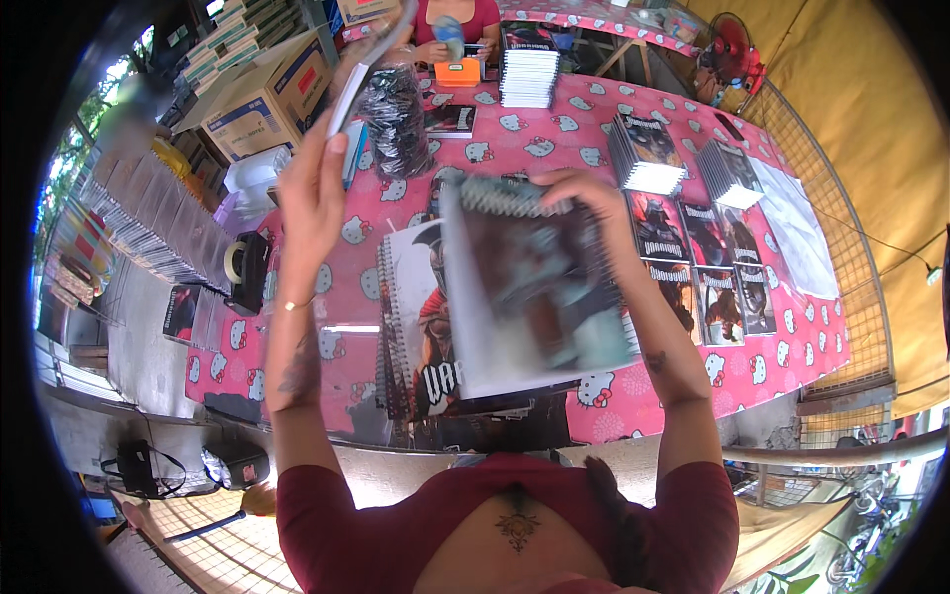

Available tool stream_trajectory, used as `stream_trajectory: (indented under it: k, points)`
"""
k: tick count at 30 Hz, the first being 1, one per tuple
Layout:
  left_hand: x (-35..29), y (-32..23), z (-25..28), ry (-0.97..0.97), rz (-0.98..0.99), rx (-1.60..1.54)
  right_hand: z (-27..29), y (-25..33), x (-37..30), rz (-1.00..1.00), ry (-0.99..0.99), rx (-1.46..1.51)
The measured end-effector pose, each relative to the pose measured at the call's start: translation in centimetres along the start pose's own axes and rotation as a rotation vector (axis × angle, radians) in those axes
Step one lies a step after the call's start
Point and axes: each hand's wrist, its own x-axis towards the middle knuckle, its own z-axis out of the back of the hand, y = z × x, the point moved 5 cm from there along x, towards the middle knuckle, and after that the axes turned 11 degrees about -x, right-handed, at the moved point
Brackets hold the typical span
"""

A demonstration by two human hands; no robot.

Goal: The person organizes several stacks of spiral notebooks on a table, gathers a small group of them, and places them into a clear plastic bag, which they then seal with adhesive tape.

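Above the table (539,129), the left hand (315,193) pinches a blurry strip (350,97), the right hand (594,203) a notebook (539,292); open pink cloth (740,374) lines the table's front-right edge

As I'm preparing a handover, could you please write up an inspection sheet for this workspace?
Surface: pink patterned cloth over the table.
Job's things: notebook, spiral-bound and blurred; pile of notebooks partly hidden by it; stack and flat rows at right.
Clutter: black roll, tape dispenser, box.
Hands: left hand pinches a thin item, too blurred to identify; right hand grips the notebook's spiral edge.
Cables: thin cord at far right.
Surroundings: co-worker opposite; fan; yellow curtain.
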Motion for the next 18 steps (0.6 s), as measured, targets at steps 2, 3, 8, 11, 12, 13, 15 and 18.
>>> stream_trajectory:
  k: [2,3,8,11,12,13,15,18]
  points:
    - [-1.5,-6.6,2.6,0.083,-0.183,0.166,-1.5,1.7,0.0,0.157,0.159,-0.353]
    - [-2.8,-9.1,3.0,0.121,-0.421,0.213,-2.4,2.2,-0.1,0.185,0.159,-0.407]
    - [-10.8,-13.5,-0.4,0.883,-0.151,0.078,1.3,-1.1,-1.8,-0.047,-0.063,-0.381]
    - [-11.1,-17.2,-0.2,0.678,-0.087,-0.322,6.1,-11.2,-5.5,-0.417,-0.177,-0.292]
    - [-12.5,-19.1,-0.2,0.6,-0.074,-0.678,8.4,-16.4,-7.6,-0.421,-0.221,-0.507]
    - [-13.1,-19.3,-0.5,0.51,-0.069,-1.053,11.0,-21.0,-10.7,-0.563,-0.249,-0.554]
    - [-16.5,-22.2,-5.6,1.173,-0.128,-1.279,12.3,-28.0,-15.2,-0.85,-0.04,-0.801]
    - [-23.9,-17.4,-19.5,0.803,0.484,-0.8,13.8,-31.1,-19.6,-1.002,0.181,-1.087]
